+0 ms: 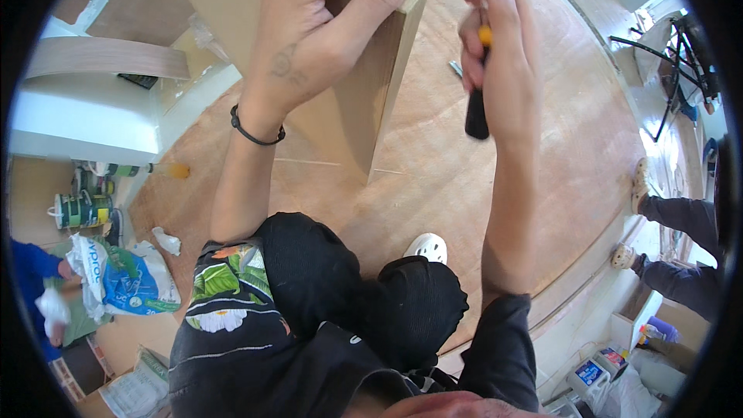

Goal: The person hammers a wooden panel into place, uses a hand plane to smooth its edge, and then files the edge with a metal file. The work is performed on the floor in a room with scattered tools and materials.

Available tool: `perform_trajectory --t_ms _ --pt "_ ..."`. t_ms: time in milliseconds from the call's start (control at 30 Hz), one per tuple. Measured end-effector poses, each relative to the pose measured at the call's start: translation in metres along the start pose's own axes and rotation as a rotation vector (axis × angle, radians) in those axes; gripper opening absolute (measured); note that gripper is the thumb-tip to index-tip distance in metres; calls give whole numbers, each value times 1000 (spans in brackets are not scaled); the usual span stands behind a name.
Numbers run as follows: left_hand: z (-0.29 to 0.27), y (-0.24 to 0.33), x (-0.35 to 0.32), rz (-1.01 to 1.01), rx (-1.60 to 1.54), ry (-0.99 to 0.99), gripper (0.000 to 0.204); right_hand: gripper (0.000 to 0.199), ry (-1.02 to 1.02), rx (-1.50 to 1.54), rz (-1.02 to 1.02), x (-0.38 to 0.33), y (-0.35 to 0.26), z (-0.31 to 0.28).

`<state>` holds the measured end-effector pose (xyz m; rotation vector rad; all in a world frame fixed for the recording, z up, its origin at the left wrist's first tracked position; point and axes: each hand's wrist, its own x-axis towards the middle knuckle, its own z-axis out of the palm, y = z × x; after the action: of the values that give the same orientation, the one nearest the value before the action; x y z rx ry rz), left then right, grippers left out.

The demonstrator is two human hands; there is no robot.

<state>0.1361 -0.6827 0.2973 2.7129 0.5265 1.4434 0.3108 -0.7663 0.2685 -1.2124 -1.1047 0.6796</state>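
Note:
At the top of the head view, my left hand [325, 39] is closed at the upper edge of a tan wooden box-like piece [379, 101], thumb pressed along its corner; the fingertips are cut off by the frame. A black band [259, 130] circles that wrist. To the right, my right hand [503, 39] is wrapped around a hand tool [477, 112] with a black and yellow handle and a metal shaft pointing up; its working end lies beyond the frame. A small bluish-grey object [456, 68] shows just beside the right fingers on the curved plywood surface [573, 155].
Buckets [77, 210], an orange-tinted bottle [172, 170] and a blue-and-white sack [128, 279] stand at left. A person in blue [35, 286] is at the left rim. Another person's legs [681, 217] stand at right, near black metal framing [681, 62]. Jugs [592, 375] sit lower right.

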Motion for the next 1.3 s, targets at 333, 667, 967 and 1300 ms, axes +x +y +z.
perform_trajectory --t_ms 333,667,967,1300 --pt "11 5 -5 58 91 162 14 21 -24 -607 -82 -93 -33 -19" --pt "19 4 -9 118 83 373 12 20 -6 -719 -205 -113 -16 -4" --pt "15 5 -13 141 65 367 10 17 20 -888 -245 -110 -33 5" --pt "33 2 12 228 10 640 8 22 37 -845 -179 -90 -45 14"
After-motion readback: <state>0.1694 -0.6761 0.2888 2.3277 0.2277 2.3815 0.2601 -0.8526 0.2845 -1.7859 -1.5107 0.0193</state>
